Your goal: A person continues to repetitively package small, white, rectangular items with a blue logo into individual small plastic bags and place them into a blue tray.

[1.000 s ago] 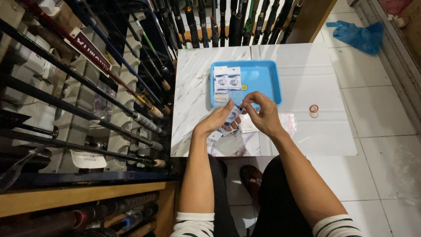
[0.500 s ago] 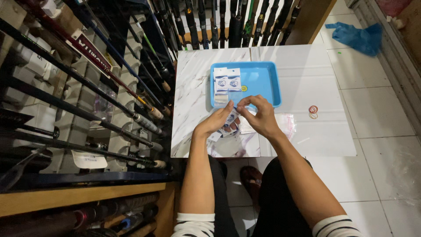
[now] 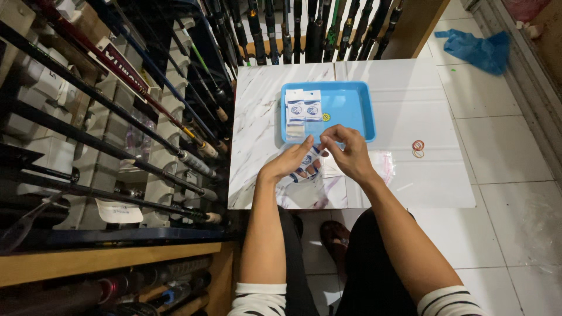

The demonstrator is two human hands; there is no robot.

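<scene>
My left hand (image 3: 291, 162) and my right hand (image 3: 345, 151) meet over the near edge of a white marble-look table (image 3: 257, 117). Both pinch a small clear packet with a blue-and-white label (image 3: 307, 160) between the fingertips. Under the hands lie more clear plastic packets (image 3: 383, 162). Just beyond them sits a blue plastic tray (image 3: 348, 105) holding two upright labelled packets (image 3: 304, 105) at its left side and a small yellow dot.
Rubber bands (image 3: 418, 147) lie on the table to the right. Racks of fishing rods (image 3: 146, 105) crowd the left and the back. A blue plastic bag (image 3: 477, 50) lies on the tiled floor at far right. A wooden shelf (image 3: 105, 260) runs at lower left.
Both hands have stayed over the packets near the tray's front edge; the fingertips have drawn closer together on the small packet. Nothing else has moved.
</scene>
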